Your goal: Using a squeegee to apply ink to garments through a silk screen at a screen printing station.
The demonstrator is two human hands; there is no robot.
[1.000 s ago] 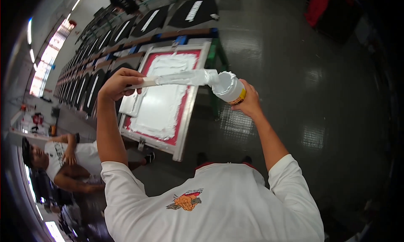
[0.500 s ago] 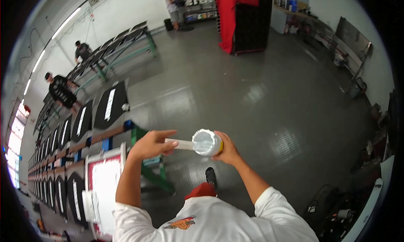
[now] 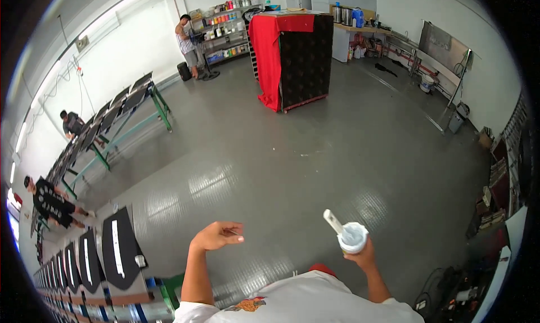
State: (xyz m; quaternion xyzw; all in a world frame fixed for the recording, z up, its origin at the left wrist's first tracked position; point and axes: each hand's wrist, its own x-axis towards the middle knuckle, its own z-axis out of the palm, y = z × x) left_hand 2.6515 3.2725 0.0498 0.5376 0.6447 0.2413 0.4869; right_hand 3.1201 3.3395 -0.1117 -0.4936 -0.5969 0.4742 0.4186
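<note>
My right hand [image 3: 361, 256] grips a small white tub [image 3: 352, 237] of pale paste from below, held up in front of my chest. A white spatula handle [image 3: 332, 220] sticks out of the tub toward the upper left. My left hand [image 3: 217, 235] hangs in the air to the left of the tub, fingers loosely spread and pointing right, holding nothing. A clear gap separates it from the spatula. Below both arms is my white shirt [image 3: 304, 303] with a coloured chest print.
A row of black garments on printing boards [image 3: 115, 250] runs along the lower left. A tall black cabinet draped in red cloth [image 3: 292, 56] stands far across the grey floor. Three other people work at the left and back. Shelving and cables line the right wall.
The view has swung up from the printing frame to the open room. My left hand has let go of the spatula handle and moved left; the tub has shifted to the right.
</note>
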